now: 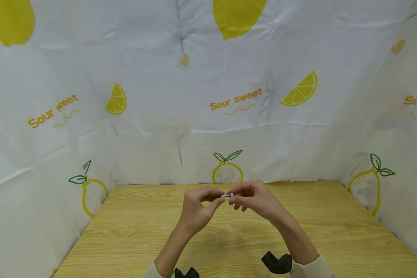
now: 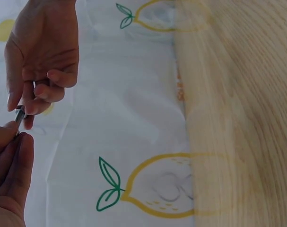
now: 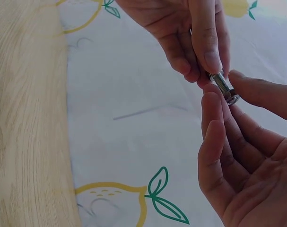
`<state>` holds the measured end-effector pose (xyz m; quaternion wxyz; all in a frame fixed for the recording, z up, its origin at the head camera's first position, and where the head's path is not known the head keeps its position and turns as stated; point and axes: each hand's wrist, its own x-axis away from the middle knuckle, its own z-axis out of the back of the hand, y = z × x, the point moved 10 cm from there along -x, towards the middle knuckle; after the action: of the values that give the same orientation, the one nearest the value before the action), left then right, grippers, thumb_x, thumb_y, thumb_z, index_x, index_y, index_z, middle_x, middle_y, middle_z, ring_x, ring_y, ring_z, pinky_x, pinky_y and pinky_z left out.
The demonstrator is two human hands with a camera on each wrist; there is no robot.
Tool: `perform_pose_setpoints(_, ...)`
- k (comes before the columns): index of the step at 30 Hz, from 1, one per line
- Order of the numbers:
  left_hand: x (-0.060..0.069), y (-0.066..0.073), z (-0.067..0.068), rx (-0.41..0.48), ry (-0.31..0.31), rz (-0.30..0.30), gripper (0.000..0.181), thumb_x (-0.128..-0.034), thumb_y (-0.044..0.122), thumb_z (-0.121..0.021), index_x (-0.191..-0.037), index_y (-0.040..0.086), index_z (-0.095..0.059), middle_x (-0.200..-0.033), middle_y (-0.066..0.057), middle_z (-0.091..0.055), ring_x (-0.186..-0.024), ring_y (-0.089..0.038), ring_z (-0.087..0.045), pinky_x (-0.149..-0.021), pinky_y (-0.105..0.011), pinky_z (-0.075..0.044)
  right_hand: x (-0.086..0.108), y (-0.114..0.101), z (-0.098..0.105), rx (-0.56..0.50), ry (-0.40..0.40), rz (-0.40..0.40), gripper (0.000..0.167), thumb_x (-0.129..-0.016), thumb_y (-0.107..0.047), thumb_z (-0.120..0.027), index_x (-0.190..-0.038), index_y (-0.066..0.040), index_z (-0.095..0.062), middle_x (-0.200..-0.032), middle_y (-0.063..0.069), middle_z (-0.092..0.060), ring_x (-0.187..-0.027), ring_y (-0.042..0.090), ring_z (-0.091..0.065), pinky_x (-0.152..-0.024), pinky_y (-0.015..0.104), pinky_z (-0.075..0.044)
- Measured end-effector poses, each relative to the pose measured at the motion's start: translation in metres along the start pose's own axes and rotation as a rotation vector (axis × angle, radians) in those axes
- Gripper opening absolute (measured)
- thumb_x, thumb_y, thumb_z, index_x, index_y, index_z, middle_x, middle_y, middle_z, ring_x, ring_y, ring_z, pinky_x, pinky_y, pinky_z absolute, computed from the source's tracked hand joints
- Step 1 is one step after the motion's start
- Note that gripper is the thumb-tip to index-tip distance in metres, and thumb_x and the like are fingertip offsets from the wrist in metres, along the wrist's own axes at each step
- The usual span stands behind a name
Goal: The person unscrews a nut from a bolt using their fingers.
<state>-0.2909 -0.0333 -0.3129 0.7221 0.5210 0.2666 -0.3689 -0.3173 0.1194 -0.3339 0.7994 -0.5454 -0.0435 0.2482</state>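
Observation:
A small silver bolt (image 1: 227,195) lies roughly level between my two hands, held above the table. My left hand (image 1: 198,208) pinches its threaded end between thumb and fingers. At the head end, my right hand (image 1: 258,199) grips it with thumb and index finger, the other fingers loosely bent. Up close in the right wrist view, the thread and round head of the bolt (image 3: 222,85) show between the fingertips. A shiny rim shows at the left fingertips, but whether it is a nut I cannot tell. The left wrist view shows the bolt (image 2: 20,115) partly covered by fingers.
Below the hands is a wood-grain table (image 1: 132,231). A white cloth (image 1: 153,100) printed with lemons and lettering hangs behind it and at both sides. Black camera mounts (image 1: 277,262) sit near both wrists, by the light sleeves (image 1: 312,267).

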Motion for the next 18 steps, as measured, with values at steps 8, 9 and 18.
perform_pose_setpoints(8,0.0000,-0.0008,0.0004,-0.006,0.003,0.029,0.009,-0.0907,0.005,-0.079,-0.100,0.005,-0.080,-0.093,-0.008,-0.080,-0.080,-0.016,-0.078,-0.074,-0.025,-0.065,0.0007,-0.0029,0.0017,-0.018,0.012,0.018,0.031,-0.101,-0.018,-0.068,-0.121,0.006,-0.070,-0.102,0.023,-0.075,-0.079,0.020,-0.073,-0.067,0.031,-0.061)
perform_pose_setpoints(9,0.0000,-0.0007,0.0002,-0.006,0.002,0.030,0.010,-0.0908,0.005,-0.079,-0.100,0.005,-0.080,-0.093,-0.008,-0.081,-0.081,-0.016,-0.079,-0.074,-0.025,-0.065,0.0007,-0.0024,0.0020,-0.018,0.012,0.014,0.032,-0.101,-0.018,-0.069,-0.121,0.006,-0.070,-0.103,0.024,-0.075,-0.080,0.021,-0.073,-0.067,0.031,-0.061)
perform_pose_setpoints(18,0.0006,-0.0014,0.0004,-0.007,0.005,0.029,0.009,-0.0910,0.005,-0.078,-0.100,0.006,-0.080,-0.092,-0.008,-0.081,-0.079,-0.016,-0.078,-0.073,-0.025,-0.065,0.0020,-0.0001,0.0011,0.005,0.002,-0.016,0.030,-0.099,-0.018,-0.070,-0.119,0.004,-0.072,-0.101,0.024,-0.077,-0.081,0.022,-0.073,-0.067,0.031,-0.061)
